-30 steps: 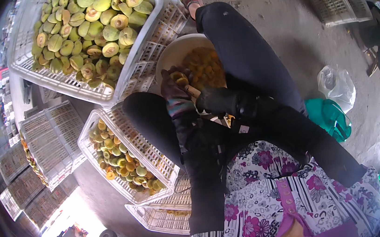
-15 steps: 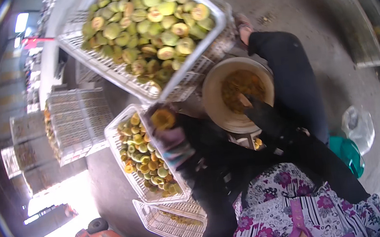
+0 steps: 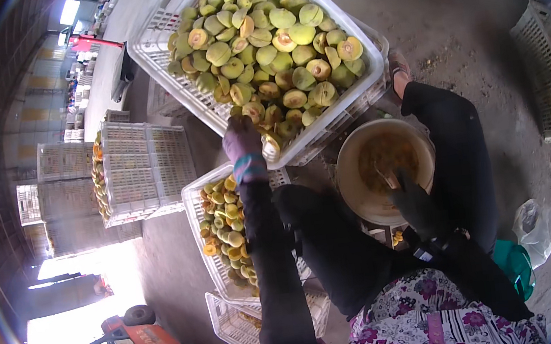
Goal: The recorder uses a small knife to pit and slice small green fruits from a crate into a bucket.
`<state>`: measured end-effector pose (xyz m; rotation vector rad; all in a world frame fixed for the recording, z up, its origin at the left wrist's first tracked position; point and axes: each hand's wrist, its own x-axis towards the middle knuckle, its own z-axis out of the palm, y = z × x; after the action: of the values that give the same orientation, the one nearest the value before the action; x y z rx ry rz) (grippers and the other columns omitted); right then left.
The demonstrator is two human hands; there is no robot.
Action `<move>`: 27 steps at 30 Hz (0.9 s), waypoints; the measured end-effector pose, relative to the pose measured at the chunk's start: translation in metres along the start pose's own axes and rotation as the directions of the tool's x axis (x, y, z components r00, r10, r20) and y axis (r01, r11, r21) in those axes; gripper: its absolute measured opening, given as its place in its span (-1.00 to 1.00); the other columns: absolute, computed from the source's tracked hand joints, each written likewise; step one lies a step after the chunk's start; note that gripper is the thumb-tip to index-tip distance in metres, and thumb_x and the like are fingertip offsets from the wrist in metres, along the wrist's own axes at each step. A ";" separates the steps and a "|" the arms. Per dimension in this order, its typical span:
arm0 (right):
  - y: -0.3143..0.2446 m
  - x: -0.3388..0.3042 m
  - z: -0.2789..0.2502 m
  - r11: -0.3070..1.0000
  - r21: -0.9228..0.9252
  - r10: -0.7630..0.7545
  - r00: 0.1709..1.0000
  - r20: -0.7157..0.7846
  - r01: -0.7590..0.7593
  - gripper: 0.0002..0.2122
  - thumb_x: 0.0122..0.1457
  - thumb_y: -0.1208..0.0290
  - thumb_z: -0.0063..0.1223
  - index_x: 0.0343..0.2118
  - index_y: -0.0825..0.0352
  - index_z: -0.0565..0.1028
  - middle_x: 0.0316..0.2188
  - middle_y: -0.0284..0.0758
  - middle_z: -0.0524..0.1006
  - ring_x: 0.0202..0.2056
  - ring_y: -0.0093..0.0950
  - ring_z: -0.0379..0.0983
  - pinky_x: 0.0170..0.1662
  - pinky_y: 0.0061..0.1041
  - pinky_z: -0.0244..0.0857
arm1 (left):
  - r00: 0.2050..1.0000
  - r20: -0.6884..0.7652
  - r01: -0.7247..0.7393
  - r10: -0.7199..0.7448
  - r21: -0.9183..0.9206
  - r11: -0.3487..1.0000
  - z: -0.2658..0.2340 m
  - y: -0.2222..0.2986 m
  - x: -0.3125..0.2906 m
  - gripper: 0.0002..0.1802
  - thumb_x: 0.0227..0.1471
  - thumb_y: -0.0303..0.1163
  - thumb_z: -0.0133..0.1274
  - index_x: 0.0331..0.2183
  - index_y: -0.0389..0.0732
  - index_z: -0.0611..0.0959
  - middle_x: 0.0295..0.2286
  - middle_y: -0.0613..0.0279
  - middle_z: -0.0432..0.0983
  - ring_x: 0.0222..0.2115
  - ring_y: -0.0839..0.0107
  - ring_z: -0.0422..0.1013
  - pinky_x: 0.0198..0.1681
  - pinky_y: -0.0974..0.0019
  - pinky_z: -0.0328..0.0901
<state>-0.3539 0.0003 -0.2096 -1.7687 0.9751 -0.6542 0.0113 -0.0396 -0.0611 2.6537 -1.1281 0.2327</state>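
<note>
My left hand [image 3: 242, 139], in a mauve glove with dark fingertips, reaches over the near-left corner of a large white crate [image 3: 317, 150]. Its fingers touch the heaped halved peaches [image 3: 279, 52], green-skinned with some yellow cut faces showing; whether they grip one is hidden. Gloved in black, my right hand [image 3: 415, 205] is closed on a wooden-handled tool [image 3: 392, 179]. The tool's far end is blurred over a pale bucket [image 3: 353, 194], which holds brownish-orange scraps [image 3: 392, 152] and stands between my legs.
Below the large crate, a smaller white crate [image 3: 193, 215] holds hollowed yellow peach halves [image 3: 227, 225]. Another crate [image 3: 228, 320] is beneath it. Stacked crates [image 3: 146, 166] and an orange vehicle [image 3: 149, 343] are at left. A green bag [image 3: 512, 267] and clear plastic bag [image 3: 537, 230] lie at right.
My left hand has left the smaller crate, where it held a hollowed peach half, and moved up to the large crate. That half is out of the hand. My right hand stays at the bucket.
</note>
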 end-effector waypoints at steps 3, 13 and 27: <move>-0.020 0.005 -0.014 0.961 -0.255 0.128 0.990 0.059 -0.109 -0.54 0.05 0.34 -0.03 0.01 0.37 0.19 -0.34 -0.11 0.44 -0.43 -0.26 0.41 -0.39 -0.37 0.30 | 0.999 -0.027 0.029 -0.028 0.035 0.999 0.036 0.010 0.022 -0.62 -0.13 -0.12 0.03 -0.39 -0.27 0.52 -0.46 -0.05 0.48 -0.39 0.01 0.41 -0.31 0.09 0.28; -0.044 0.015 -0.028 0.985 0.175 0.007 1.000 -0.006 -0.005 -0.54 0.05 0.30 -0.02 -0.01 0.41 0.21 -0.29 -0.06 0.43 -0.31 -0.20 0.42 -0.30 -0.39 0.30 | 0.976 0.198 -0.113 0.095 0.081 0.990 0.040 0.055 -0.010 -0.41 -0.17 -0.13 0.08 -0.06 -0.13 0.36 -0.22 -0.08 0.34 -0.27 0.09 0.37 -0.24 0.13 0.30; -0.070 0.016 -0.038 0.979 0.054 0.177 0.951 0.252 -0.197 -0.61 0.09 0.33 -0.10 -0.02 0.34 0.27 -0.36 -0.14 0.46 -0.31 -0.36 0.43 -0.24 -0.46 0.25 | 0.658 0.749 0.590 0.081 -0.445 -0.674 0.023 0.083 -0.184 -0.62 0.01 -0.13 -0.08 -0.21 -0.20 0.47 -0.32 0.09 0.45 -0.35 0.26 0.39 -0.36 0.29 0.36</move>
<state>-0.3523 -0.0175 -0.1302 -1.6191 0.9182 -0.3379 -0.1746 0.0240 -0.1140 0.8086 0.2218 -1.1404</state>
